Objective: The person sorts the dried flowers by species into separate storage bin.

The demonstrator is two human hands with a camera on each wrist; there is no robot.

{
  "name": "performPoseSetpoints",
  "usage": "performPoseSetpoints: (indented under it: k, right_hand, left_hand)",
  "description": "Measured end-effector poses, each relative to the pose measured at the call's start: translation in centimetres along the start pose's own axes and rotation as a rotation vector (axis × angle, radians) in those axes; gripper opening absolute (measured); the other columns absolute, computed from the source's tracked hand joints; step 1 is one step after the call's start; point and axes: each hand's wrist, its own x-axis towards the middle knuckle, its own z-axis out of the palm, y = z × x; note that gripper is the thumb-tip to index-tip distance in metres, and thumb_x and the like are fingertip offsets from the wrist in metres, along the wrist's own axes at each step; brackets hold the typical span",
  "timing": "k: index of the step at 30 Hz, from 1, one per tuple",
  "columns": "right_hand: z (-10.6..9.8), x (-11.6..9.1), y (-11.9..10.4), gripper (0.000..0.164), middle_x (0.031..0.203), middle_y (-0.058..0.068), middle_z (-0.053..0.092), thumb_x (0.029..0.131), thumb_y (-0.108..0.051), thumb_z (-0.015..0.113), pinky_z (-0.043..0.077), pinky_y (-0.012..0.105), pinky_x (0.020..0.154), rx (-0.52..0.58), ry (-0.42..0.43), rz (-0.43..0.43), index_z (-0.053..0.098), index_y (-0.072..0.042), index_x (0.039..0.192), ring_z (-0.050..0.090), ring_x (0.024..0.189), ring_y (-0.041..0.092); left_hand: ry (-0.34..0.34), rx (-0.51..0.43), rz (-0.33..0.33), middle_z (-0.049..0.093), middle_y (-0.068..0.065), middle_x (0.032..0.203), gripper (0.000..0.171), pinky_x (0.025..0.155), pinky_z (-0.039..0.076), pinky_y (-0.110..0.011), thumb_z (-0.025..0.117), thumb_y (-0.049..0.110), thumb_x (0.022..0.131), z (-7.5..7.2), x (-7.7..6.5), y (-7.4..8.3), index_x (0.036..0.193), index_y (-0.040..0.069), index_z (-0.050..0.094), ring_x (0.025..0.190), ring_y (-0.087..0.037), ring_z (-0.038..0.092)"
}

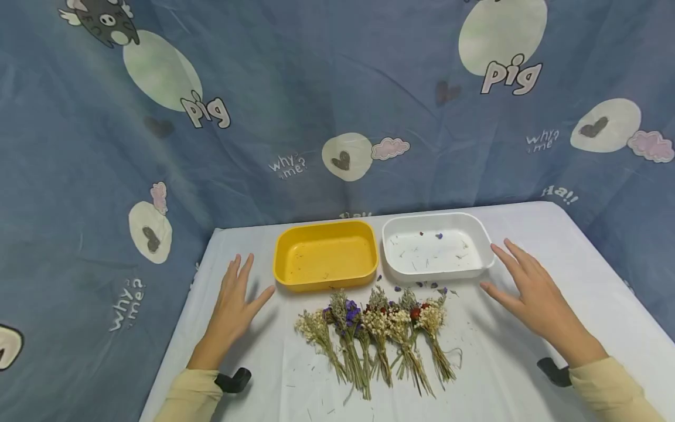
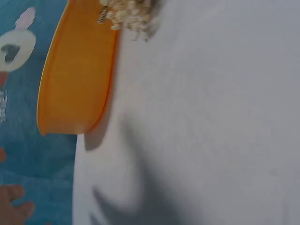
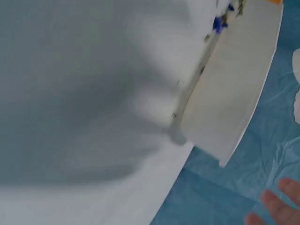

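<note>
Several small bunches of dried flowers (image 1: 377, 328) lie side by side on the white tablecloth, stems toward me. Behind them stand a yellow tray (image 1: 326, 255) and, to its right, a white tray (image 1: 436, 246) with a few loose petals and stem bits inside. My left hand (image 1: 232, 308) is raised left of the yellow tray, fingers spread, holding nothing. To the right of the white tray my right hand (image 1: 535, 293) hovers, also spread and holding nothing. Fingertips of the left hand (image 2: 14, 206) and right hand (image 3: 279, 206) show at the wrist views' corners.
Purple petals (image 1: 396, 289) and stem scraps lie scattered around the bunches on the tablecloth (image 1: 253, 375). A blue printed curtain (image 1: 295, 76) hangs behind the table's far edge and along its left side. Each wrist wears a black strap device (image 1: 234, 381).
</note>
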Motion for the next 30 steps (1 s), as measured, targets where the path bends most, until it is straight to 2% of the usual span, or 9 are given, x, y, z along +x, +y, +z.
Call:
performPoseSetpoints:
  k: [3,6,9,13,16,20,24,27,30]
  right_hand:
    - [0.3,-0.1,-0.7,0.07,0.148,0.022,0.056,0.088,-0.027,0.083,0.046,0.069,0.1,0.018,0.022,-0.018,0.053,-0.011,0.149,0.055,0.13,0.048]
    - [0.7,-0.2,-1.4,0.052,0.125,0.015,0.072,0.086,-0.021,0.084,0.057,0.058,0.088,0.032,0.007,-0.034,0.065,-0.007,0.133,0.068,0.11,0.038]
    - [1.4,-0.4,-1.9,0.035,0.107,0.007,0.078,0.085,-0.016,0.085,0.062,0.046,0.075,0.054,-0.028,-0.064,0.073,-0.008,0.117,0.074,0.091,0.028]
    - [2.7,-0.8,-2.4,0.024,0.1,0.003,0.079,0.085,-0.014,0.084,0.062,0.031,0.068,0.138,-0.107,-0.083,0.076,-0.008,0.107,0.074,0.083,0.017]
    - [3.5,-1.2,-3.0,0.021,0.097,0.001,0.079,0.087,-0.017,0.082,0.061,0.025,0.065,0.222,-0.18,-0.064,0.076,-0.008,0.106,0.071,0.079,0.006]
    - [4.3,-1.8,-3.7,0.017,0.088,-0.009,0.076,0.09,-0.025,0.081,0.058,0.021,0.062,0.291,-0.259,-0.023,0.077,-0.013,0.102,0.065,0.077,-0.006]
    - [5.0,-2.3,-4.2,0.015,0.08,-0.018,0.072,0.09,-0.032,0.08,0.056,0.02,0.06,0.317,-0.309,0.005,0.076,-0.018,0.096,0.062,0.073,-0.008]
    - [5.4,-2.6,-4.4,0.016,0.077,-0.02,0.07,0.09,-0.036,0.08,0.056,0.021,0.061,0.325,-0.346,0.019,0.074,-0.021,0.092,0.061,0.07,-0.008]
    - [5.7,-2.8,-4.6,0.018,0.075,-0.02,0.069,0.09,-0.04,0.079,0.055,0.021,0.063,0.328,-0.378,0.026,0.073,-0.023,0.088,0.06,0.068,-0.008]
  left_hand:
    - [-0.037,-0.17,-0.023,0.006,-0.015,0.175,0.096,0.12,0.024,-0.076,0.065,0.056,0.097,0.8,1.2,-0.2,0.168,0.029,0.007,0.159,-0.045,0.014]
    - [-0.06,-0.352,-0.04,0.013,-0.014,0.174,0.093,0.124,0.029,-0.065,0.068,0.048,0.098,1.8,2.6,-0.4,0.168,0.028,0.009,0.159,-0.04,0.021]
    - [-0.071,-0.511,-0.075,0.017,-0.012,0.173,0.091,0.127,0.029,-0.057,0.069,0.041,0.099,2.9,4.0,-0.6,0.168,0.027,0.011,0.16,-0.036,0.022]
    - [-0.08,-0.658,-0.122,0.021,-0.008,0.173,0.089,0.129,0.026,-0.058,0.069,0.037,0.099,3.8,5.2,-0.8,0.168,0.026,0.012,0.159,-0.032,0.025]
    - [-0.08,-0.725,-0.124,0.022,-0.008,0.172,0.089,0.13,0.023,-0.058,0.069,0.033,0.1,4.2,6.0,-0.9,0.168,0.023,0.012,0.159,-0.031,0.026]
    - [-0.083,-0.774,-0.113,0.023,-0.007,0.172,0.09,0.131,0.024,-0.053,0.071,0.025,0.099,4.7,6.5,-1.1,0.168,0.021,0.013,0.159,-0.03,0.026]
    - [-0.09,-0.789,-0.103,0.024,-0.005,0.172,0.09,0.131,0.024,-0.049,0.072,0.021,0.097,5.1,6.5,-1.2,0.167,0.02,0.015,0.159,-0.028,0.027]
    - [-0.097,-0.785,-0.082,0.025,-0.006,0.171,0.092,0.131,0.025,-0.048,0.074,0.02,0.096,5.4,6.4,-1.3,0.167,0.021,0.017,0.158,-0.028,0.028]
    - [-0.11,-0.781,-0.052,0.027,-0.006,0.171,0.093,0.129,0.029,-0.04,0.075,0.019,0.095,5.6,6.4,-1.2,0.167,0.022,0.017,0.157,-0.027,0.031]
